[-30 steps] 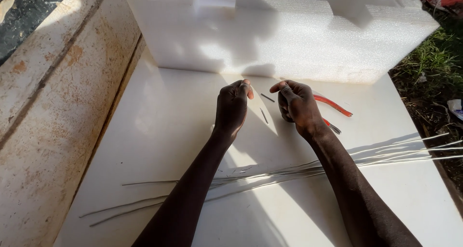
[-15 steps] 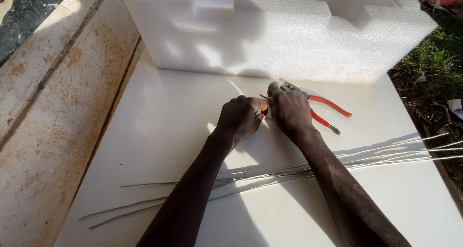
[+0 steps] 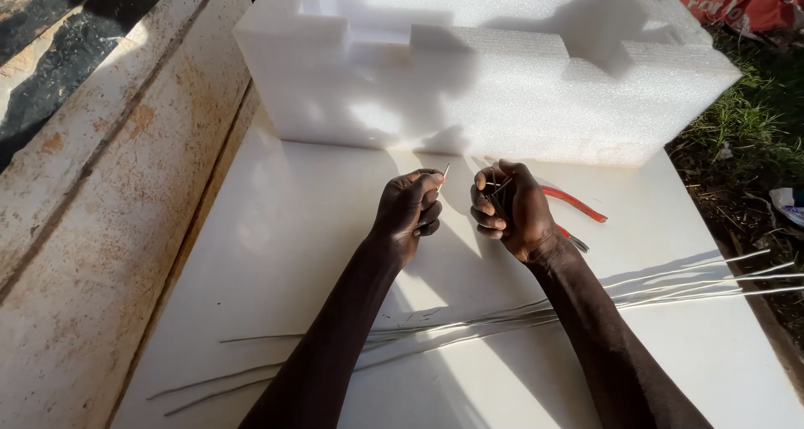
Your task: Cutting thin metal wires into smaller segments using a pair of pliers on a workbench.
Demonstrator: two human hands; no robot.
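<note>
— What have your hands got?

— My left hand [image 3: 410,211] is curled closed, pinching a short thin wire piece [image 3: 445,173] whose tip sticks up past my fingertips; my right hand [image 3: 507,207] is clenched too, gripping another thin bit of wire [image 3: 500,186] that crosses my fingers; the two fists sit close but apart, above the middle of the white board [image 3: 276,245], nearer its far edge.

— And the pliers?

— The red-handled pliers [image 3: 574,207] lie on the board just behind my right hand, partly hidden by it, handles pointing toward the right edge.

— The rest of the wire?

— A loose bundle of long thin wires [image 3: 502,320] runs across the board under my forearms, from near the left front corner out past the right edge; a big block of white foam [image 3: 486,77] stands along the far edge.
</note>
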